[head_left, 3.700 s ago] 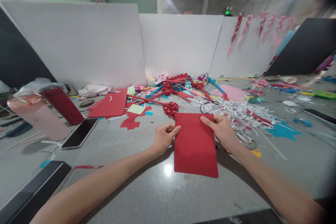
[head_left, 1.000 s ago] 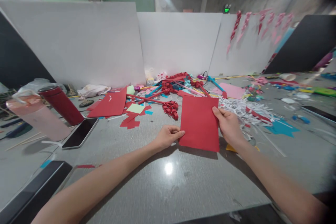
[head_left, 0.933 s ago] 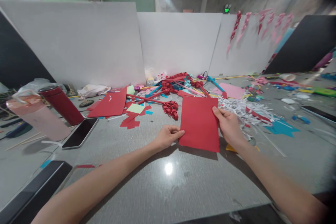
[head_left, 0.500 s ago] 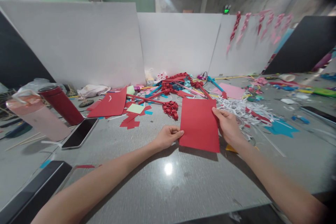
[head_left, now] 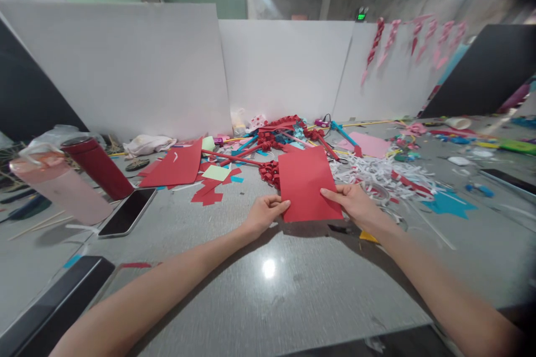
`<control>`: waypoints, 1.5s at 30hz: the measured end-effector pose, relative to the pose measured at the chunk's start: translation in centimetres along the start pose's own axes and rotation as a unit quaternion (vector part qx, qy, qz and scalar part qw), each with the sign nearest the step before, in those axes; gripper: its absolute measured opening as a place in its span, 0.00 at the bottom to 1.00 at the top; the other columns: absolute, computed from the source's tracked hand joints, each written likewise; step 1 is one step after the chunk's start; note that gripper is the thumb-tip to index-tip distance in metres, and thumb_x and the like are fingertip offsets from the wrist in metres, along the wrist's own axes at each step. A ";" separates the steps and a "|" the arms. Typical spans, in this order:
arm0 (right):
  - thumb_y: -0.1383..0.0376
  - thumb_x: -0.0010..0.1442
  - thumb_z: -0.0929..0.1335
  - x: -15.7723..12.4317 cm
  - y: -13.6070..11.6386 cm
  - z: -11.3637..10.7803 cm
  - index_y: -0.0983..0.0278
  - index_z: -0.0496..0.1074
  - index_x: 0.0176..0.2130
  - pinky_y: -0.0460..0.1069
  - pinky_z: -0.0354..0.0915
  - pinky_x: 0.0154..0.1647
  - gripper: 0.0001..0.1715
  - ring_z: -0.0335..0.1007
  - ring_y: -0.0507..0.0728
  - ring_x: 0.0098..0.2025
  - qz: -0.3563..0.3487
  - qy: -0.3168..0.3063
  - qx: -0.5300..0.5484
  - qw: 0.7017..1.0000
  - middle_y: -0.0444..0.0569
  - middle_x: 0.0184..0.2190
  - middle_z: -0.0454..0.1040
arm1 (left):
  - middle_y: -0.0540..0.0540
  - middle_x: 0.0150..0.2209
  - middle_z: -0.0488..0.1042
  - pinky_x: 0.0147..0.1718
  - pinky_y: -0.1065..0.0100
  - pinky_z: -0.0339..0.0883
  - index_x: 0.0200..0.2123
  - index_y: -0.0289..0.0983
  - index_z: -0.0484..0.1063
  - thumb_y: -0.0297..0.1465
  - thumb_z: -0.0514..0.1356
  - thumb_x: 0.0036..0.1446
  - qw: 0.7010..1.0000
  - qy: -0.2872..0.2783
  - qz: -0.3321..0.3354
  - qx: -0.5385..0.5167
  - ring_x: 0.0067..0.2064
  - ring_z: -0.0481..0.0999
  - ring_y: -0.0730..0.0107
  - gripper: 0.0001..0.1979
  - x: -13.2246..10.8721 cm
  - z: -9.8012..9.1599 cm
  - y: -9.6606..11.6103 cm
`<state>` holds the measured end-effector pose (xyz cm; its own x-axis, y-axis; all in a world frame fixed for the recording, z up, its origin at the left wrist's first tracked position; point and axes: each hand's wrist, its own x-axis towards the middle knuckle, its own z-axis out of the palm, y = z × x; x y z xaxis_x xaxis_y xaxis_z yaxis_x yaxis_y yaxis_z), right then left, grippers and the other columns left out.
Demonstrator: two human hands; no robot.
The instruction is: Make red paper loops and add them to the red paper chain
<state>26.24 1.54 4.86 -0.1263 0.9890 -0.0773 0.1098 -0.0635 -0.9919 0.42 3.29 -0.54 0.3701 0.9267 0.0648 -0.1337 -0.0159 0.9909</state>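
Note:
A plain red sheet of paper (head_left: 307, 181) is held up just over the table, tilted toward me, with its shadow below it. My left hand (head_left: 264, 215) pinches its lower left edge, thumb on the front. On the lower right side my right hand (head_left: 354, 202) grips it the same way, thumb on the front and fingers behind. Behind the sheet, partly covered by it, lies a curled red paper flower (head_left: 270, 173) on a red stem. White paper shreds (head_left: 389, 175) lie beyond my right hand, and a small yellow piece (head_left: 368, 237) sits under that wrist.
On the left stand a pink bottle (head_left: 62, 189) and a red thermos (head_left: 98, 167), with a phone (head_left: 128, 213) before them. More red paper (head_left: 178, 164) and scraps lie at the back. White panels (head_left: 285, 72) close off the table's far side. A black box (head_left: 54, 307) is front left.
The red sheet has shifted a little left and its lower edge has risen. My right hand has slid from the upper right side down to the lower right side.

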 end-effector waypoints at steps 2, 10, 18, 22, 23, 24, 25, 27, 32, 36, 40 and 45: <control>0.47 0.54 0.76 0.1 0.0 0.0 0.64 0.83 0.37 0.49 0.71 0.29 0.23 0.79 0.59 0.31 -0.004 0.010 -0.016 1.000 0.52 0.35 0.84 | 0.42 0.30 0.79 0.29 0.71 0.63 0.33 0.33 0.77 0.47 0.72 0.50 1.000 0.002 -0.005 0.001 0.29 0.75 0.70 0.22 0.0 0.0 -0.1; 0.46 0.54 0.76 0.0 -0.2 0.0 0.63 0.82 0.35 0.49 0.70 0.30 0.23 0.79 0.59 0.32 -0.026 0.025 -0.062 0.997 0.51 0.34 0.84 | 0.39 0.35 0.81 0.34 0.68 0.67 0.35 0.32 0.79 0.46 0.72 0.50 1.000 0.001 -0.004 -0.022 0.33 0.78 0.67 0.22 0.2 -0.1 -0.3; 0.46 0.54 0.76 0.0 0.1 0.1 0.62 0.83 0.36 0.52 0.73 0.33 0.22 0.80 0.61 0.34 -0.024 0.026 -0.043 0.998 0.51 0.35 0.85 | 0.40 0.34 0.80 0.35 0.68 0.67 0.34 0.32 0.78 0.48 0.71 0.52 0.999 -0.011 0.001 -0.030 0.33 0.78 0.67 0.23 0.4 -0.3 -0.7; 0.46 0.53 0.77 -0.1 -0.1 0.1 0.62 0.83 0.35 0.53 0.74 0.34 0.22 0.81 0.63 0.34 -0.024 0.030 -0.043 0.998 0.51 0.35 0.84 | 0.43 0.30 0.78 0.32 0.69 0.64 0.31 0.32 0.75 0.48 0.70 0.53 1.000 -0.009 -0.002 -0.026 0.30 0.75 0.70 0.22 0.4 -0.4 -0.9; 0.46 0.53 0.77 -0.2 -0.2 0.1 0.62 0.83 0.36 0.53 0.74 0.35 0.22 0.81 0.63 0.35 -0.024 0.032 -0.044 0.998 0.51 0.35 0.85 | 0.43 0.30 0.78 0.31 0.70 0.63 0.31 0.32 0.75 0.48 0.70 0.53 1.000 -0.011 -0.003 -0.025 0.29 0.75 0.71 0.23 0.4 -0.4 -0.8; 0.47 0.53 0.77 -0.2 -0.2 0.2 0.62 0.83 0.36 0.53 0.74 0.35 0.22 0.81 0.63 0.35 -0.024 0.035 -0.047 0.998 0.51 0.36 0.85 | 0.44 0.29 0.77 0.31 0.70 0.63 0.30 0.32 0.75 0.49 0.70 0.53 1.000 -0.013 -0.003 -0.024 0.29 0.74 0.71 0.23 0.4 -0.4 -0.8; 0.47 0.53 0.77 -0.3 -0.3 0.2 0.62 0.83 0.37 0.53 0.74 0.35 0.22 0.81 0.63 0.35 -0.024 0.036 -0.048 0.998 0.51 0.36 0.85 | 0.44 0.29 0.77 0.30 0.70 0.62 0.30 0.33 0.74 0.49 0.69 0.53 1.000 -0.014 0.000 -0.024 0.28 0.73 0.72 0.23 0.4 -0.4 -0.8; 0.48 0.53 0.77 -0.3 -0.3 0.3 0.62 0.83 0.37 0.52 0.74 0.34 0.21 0.81 0.62 0.35 -0.024 0.037 -0.040 0.998 0.51 0.36 0.85 | 0.45 0.27 0.75 0.29 0.71 0.60 0.28 0.33 0.72 0.50 0.69 0.53 1.000 -0.014 0.006 -0.021 0.27 0.72 0.73 0.24 0.3 -0.3 -0.6; 0.47 0.53 0.77 -0.3 0.0 0.3 0.63 0.83 0.35 0.50 0.72 0.29 0.22 0.79 0.60 0.29 -0.015 0.017 -0.015 1.000 0.51 0.30 0.84 | 0.46 0.26 0.74 0.27 0.71 0.58 0.27 0.33 0.72 0.50 0.68 0.53 1.000 -0.009 0.012 -0.011 0.26 0.70 0.74 0.24 0.2 -0.2 -0.3; 0.49 0.52 0.78 -0.2 -0.1 0.0 0.64 0.82 0.36 0.49 0.71 0.30 0.22 0.78 0.57 0.29 0.026 -0.038 0.009 0.999 0.52 0.33 0.84 | 0.45 0.27 0.75 0.28 0.71 0.58 0.29 0.33 0.73 0.50 0.69 0.53 1.000 -0.011 0.009 -0.010 0.27 0.71 0.73 0.24 0.2 -0.2 -0.3; 0.52 0.51 0.79 -0.3 -0.1 -0.5 0.64 0.82 0.39 0.49 0.72 0.38 0.21 0.80 0.58 0.37 0.035 -0.093 0.001 0.995 0.52 0.40 0.84 | 0.43 0.30 0.78 0.30 0.70 0.61 0.32 0.32 0.76 0.50 0.70 0.52 1.000 -0.007 0.002 -0.021 0.29 0.73 0.71 0.24 0.2 -0.3 -0.4; 0.54 0.52 0.79 -0.1 0.0 -1.1 0.65 0.82 0.38 0.50 0.74 0.42 0.19 0.80 0.57 0.38 0.063 -0.141 0.002 0.988 0.53 0.40 0.84 | 0.42 0.31 0.79 0.30 0.70 0.61 0.34 0.32 0.77 0.50 0.70 0.51 0.999 -0.014 -0.004 -0.036 0.28 0.74 0.71 0.25 0.3 -0.4 -0.5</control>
<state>27.38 1.60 4.97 -0.3815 0.8966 -0.2248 0.1393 -0.1847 -0.9729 0.25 3.70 -1.09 0.3963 0.9160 0.0621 -0.1967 0.0186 0.9803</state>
